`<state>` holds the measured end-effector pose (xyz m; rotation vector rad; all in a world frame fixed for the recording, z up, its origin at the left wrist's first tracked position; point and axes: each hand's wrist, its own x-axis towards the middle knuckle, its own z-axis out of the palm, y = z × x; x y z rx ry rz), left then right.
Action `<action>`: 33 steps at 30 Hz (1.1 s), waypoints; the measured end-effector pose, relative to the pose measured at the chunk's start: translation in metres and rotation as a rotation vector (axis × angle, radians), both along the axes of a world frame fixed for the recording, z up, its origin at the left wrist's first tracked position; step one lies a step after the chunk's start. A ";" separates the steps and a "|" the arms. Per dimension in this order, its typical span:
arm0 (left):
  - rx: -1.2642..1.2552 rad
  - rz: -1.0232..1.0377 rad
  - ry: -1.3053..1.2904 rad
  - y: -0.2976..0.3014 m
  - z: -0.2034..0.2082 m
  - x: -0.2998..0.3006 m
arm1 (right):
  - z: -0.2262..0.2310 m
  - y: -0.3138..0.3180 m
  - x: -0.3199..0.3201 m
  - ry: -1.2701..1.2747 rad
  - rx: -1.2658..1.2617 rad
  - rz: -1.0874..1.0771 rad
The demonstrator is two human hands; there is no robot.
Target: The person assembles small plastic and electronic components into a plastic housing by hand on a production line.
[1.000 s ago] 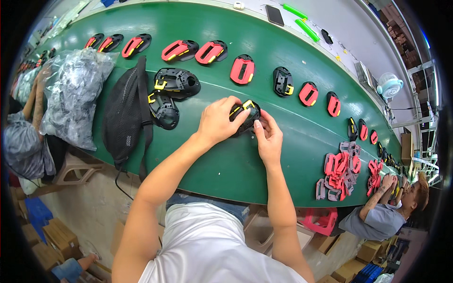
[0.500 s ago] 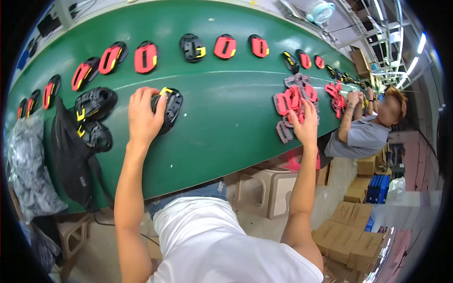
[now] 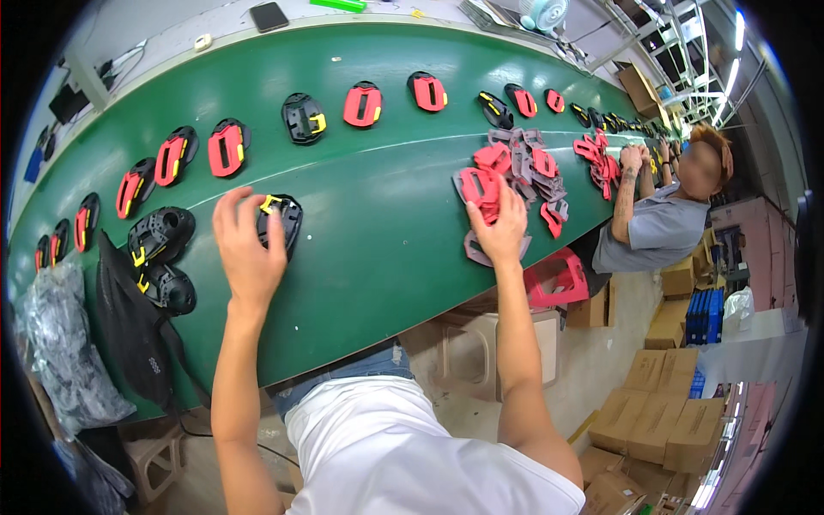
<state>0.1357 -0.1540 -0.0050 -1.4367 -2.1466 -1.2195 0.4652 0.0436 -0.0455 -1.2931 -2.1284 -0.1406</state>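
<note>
Since a second ago, the right hand point(image 3: 502, 230) has moved from the black oval shell point(image 3: 291, 228) to the pile of red and grey slotted frames point(image 3: 493, 157) on the green counter point(image 3: 369, 249). Its grip curls over a red slotted frame point(image 3: 487, 190); whether it pinches, I cannot tell. The left hand's point(image 3: 248, 255) grip is loosely spread, the shell lying just to its right, partly behind the thumb.
</note>
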 end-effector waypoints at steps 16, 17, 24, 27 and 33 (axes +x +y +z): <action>-0.237 -0.542 -0.130 0.081 0.003 0.077 | 0.026 -0.096 -0.109 0.228 -0.228 0.350; -0.237 -0.545 -0.124 0.078 0.000 0.076 | 0.032 -0.089 -0.102 0.293 -0.190 0.441; -0.494 -0.496 0.201 0.054 0.014 0.113 | 0.062 0.157 0.027 0.034 -0.087 -0.146; -0.518 -0.491 0.201 0.064 0.011 0.123 | 0.047 0.194 0.048 -0.029 -0.507 -0.239; -0.641 -0.475 0.227 0.069 0.005 0.124 | 0.052 0.141 0.017 -0.208 -0.565 -0.152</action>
